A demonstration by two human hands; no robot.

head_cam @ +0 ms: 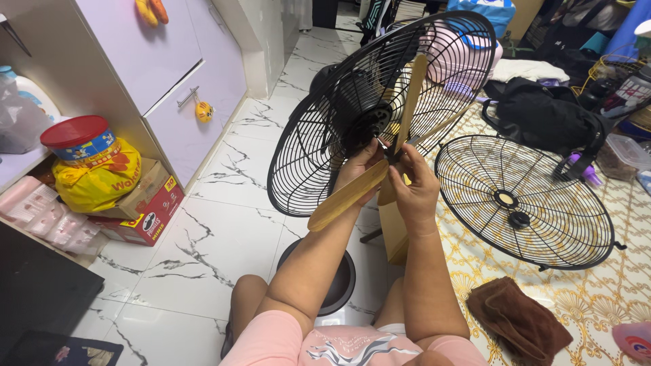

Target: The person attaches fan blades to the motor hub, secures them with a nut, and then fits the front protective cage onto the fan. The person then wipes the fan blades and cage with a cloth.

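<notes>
working at a floor fan, two hands meet at the middle of one propeller [380, 169] with three wooden blades. going left to right: one red-lidded tin [80, 139] sits on one yellow bag [98, 177], which rests on one box [146, 207] by the cabinet [169, 61]; then one round black base [336, 281] on the marble floor [203, 237]; then one rear grille [380, 102], still on the stand, with the propeller in front of it. the left hand [359, 169] is curled shut around the hub from behind (fingers mostly hidden). the right hand [415, 186] is closed on the hub's front, thumb up. one blade runs down-left, its long axis slanting toward the left forearm; one points nearly straight up; the third runs up-right behind the right hand. further right, one loose front grille [522, 200] lies flat on the patterned mat [597, 298], and one brown cloth [519, 318] lies below it.
</notes>
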